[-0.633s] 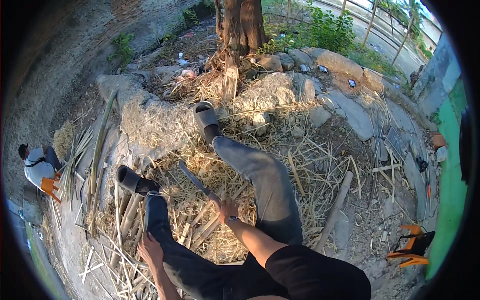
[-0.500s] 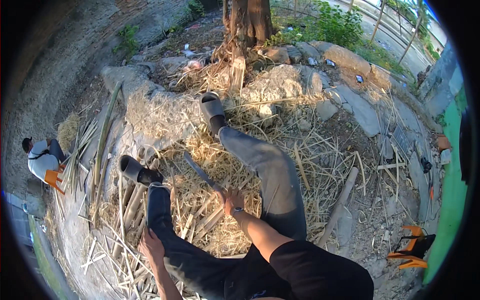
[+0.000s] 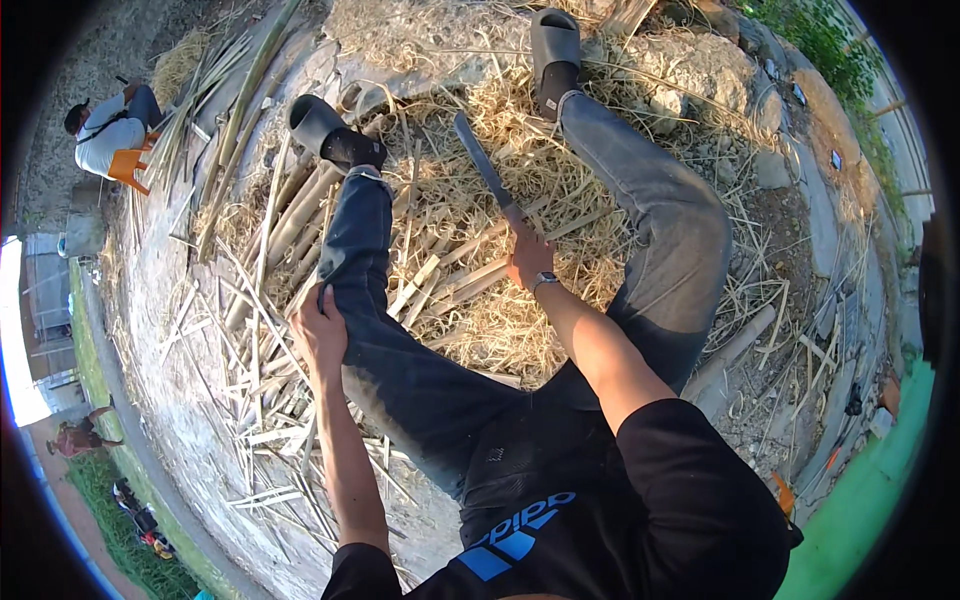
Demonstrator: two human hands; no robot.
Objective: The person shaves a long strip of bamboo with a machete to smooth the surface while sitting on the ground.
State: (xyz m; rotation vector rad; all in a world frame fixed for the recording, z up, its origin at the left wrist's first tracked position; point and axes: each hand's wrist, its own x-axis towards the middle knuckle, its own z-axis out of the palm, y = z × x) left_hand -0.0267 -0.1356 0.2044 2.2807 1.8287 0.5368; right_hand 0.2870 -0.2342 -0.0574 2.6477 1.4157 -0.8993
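Note:
My right hand [image 3: 530,260], with a watch at its wrist, is closed round the handle of a machete [image 3: 482,162]. The long dark blade points forward and slightly left, over the loose straw-like shavings [image 3: 530,325] between my legs. My left hand [image 3: 320,335] rests against the side of my left leg, below the knee bend, its thumb and fingers apart on the jeans [image 3: 362,235]. Split bamboo strips [image 3: 460,285] lie among the shavings, close to my right hand.
Bamboo poles [image 3: 300,215] lie beside my left foot, with thin strips [image 3: 265,350] scattered left of my leg. A person on an orange chair [image 3: 128,165] sits at the far left, near long green bamboo lengths [image 3: 245,110]. Rough stone [image 3: 690,75] rises ahead.
My view has tilted down and turned, so the tree has left the picture and my torso shows. My right hand keeps its hold on the machete; my left hand stays at my leg.

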